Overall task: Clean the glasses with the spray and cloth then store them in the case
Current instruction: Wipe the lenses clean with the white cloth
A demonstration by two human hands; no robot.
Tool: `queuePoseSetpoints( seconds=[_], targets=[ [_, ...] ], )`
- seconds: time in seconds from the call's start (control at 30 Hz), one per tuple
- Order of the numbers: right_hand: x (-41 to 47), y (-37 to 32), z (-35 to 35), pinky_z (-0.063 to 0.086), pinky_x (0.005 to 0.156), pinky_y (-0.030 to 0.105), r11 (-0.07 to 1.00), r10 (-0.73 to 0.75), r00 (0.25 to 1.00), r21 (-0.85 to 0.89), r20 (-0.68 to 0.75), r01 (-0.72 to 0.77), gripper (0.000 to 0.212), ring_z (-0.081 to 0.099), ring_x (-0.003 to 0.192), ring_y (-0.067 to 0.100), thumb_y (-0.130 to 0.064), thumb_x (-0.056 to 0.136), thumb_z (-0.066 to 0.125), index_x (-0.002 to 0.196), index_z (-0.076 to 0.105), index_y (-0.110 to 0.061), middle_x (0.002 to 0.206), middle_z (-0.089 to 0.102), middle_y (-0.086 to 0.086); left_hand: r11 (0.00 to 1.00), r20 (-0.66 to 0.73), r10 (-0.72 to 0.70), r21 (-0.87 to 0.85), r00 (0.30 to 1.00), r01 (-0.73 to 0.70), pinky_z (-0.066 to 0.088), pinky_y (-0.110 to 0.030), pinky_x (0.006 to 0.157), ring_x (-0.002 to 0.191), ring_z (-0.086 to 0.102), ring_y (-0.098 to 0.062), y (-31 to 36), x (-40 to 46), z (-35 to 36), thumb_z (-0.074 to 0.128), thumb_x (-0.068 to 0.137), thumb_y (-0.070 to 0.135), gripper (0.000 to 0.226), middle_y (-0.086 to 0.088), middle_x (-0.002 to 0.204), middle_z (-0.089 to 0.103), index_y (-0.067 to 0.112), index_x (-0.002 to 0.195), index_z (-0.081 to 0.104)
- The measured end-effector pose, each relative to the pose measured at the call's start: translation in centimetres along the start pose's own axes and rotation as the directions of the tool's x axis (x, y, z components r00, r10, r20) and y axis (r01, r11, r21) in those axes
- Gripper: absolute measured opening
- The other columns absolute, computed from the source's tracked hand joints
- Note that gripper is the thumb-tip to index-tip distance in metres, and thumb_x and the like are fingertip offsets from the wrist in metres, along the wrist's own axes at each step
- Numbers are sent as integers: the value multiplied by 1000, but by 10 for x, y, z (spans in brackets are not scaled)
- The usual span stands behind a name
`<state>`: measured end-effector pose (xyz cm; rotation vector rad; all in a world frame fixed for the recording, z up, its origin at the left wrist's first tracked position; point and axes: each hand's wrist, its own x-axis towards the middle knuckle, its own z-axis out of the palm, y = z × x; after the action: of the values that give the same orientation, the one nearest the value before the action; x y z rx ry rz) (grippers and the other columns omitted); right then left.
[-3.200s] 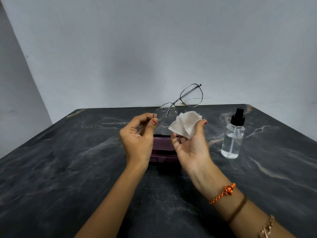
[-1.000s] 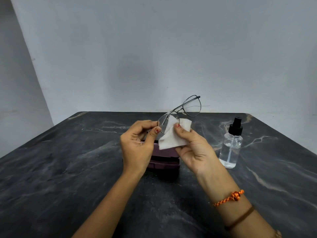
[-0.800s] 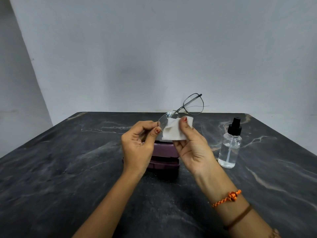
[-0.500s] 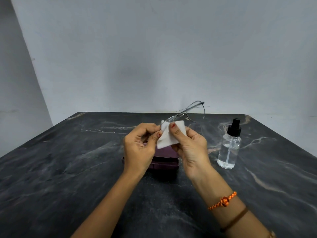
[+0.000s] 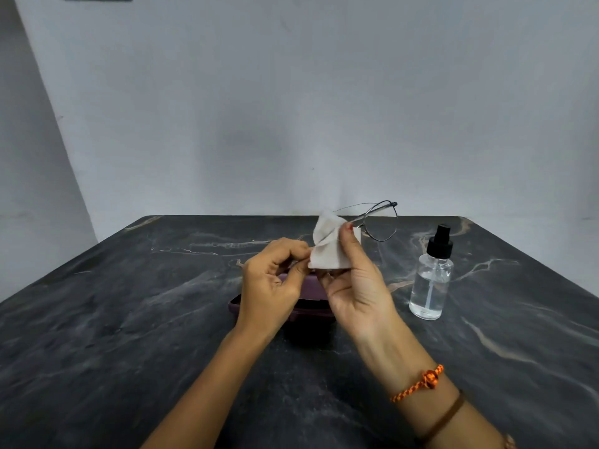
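Note:
The thin metal-framed glasses are held above the table, tilted. My left hand pinches their near end, which is hidden behind the white cloth. My right hand pinches that cloth around the nearer lens, thumb on the front. Only the far lens and a temple arm stick out to the right. The dark purple case lies on the table just below both hands, mostly hidden by them.
A clear spray bottle with a black nozzle stands right of my hands on the dark marble table. A grey wall rises behind the table's far edge.
The cloth went from beside the glasses onto the nearer lens, pinched by my right hand. The glasses have tipped flatter and both hands shifted slightly.

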<state>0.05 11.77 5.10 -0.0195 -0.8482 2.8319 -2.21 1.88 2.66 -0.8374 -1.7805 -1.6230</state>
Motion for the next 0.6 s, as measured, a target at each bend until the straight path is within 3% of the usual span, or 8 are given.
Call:
queuePoseSetpoints(
  seconds=[0.07,0.17,0.23,0.33,0.47,0.53,0.6],
  targets=[
    [0,-1,-2,55,50,21,994,-35,999,-99,27,38,21,68,57,11,-20,65,65,82,62,-7,63,71,2,999,-6,27,28,1000,-27,55,-34,71,77,63,-21,0,-1,0,59,73,2,9,-9,78,66,8,77,65],
    [0,-5,-4,55,52,20,972,-52,996,-226,74,67,30,68,59,10,-19,56,68,84,64,-10,67,72,1,992,-28,79,98,997,-76,54,-30,69,77,62,-19,1,-1,-2,58,71,-1,12,-8,78,66,2,78,66],
    [0,-11,-5,56,54,20,946,-39,994,-316,102,70,32,68,61,9,-16,53,70,84,64,-11,71,72,2,985,-57,120,134,991,-112,53,-25,69,77,61,-15,2,1,-3,57,69,-3,14,-4,79,64,2,78,67],
    [0,-22,-6,56,54,19,904,19,988,-425,153,49,24,68,56,8,-8,54,69,77,65,-8,61,72,0,976,-103,175,150,979,-158,53,-21,72,77,60,-13,3,4,-4,61,69,-2,16,2,82,61,4,83,66],
    [3,-34,-7,57,54,21,898,124,979,-439,162,-41,17,68,54,9,13,72,59,78,61,-3,57,71,2,972,-89,190,155,978,-175,54,-24,73,78,60,-11,6,4,-4,64,69,1,14,8,80,59,4,83,67],
    [3,-38,-6,57,53,22,908,160,974,-410,160,-82,19,68,55,11,16,75,54,79,60,-2,58,71,3,976,-88,182,137,979,-169,54,-21,74,79,61,-9,6,4,-5,65,70,2,17,10,81,60,9,86,65],
    [5,-38,-6,59,62,27,932,168,974,-347,152,-107,17,69,64,16,12,77,54,81,60,-3,65,71,6,983,-104,155,111,982,-143,54,-20,74,79,61,-8,6,4,-5,66,71,-1,21,9,82,60,14,85,63]
  ],
)
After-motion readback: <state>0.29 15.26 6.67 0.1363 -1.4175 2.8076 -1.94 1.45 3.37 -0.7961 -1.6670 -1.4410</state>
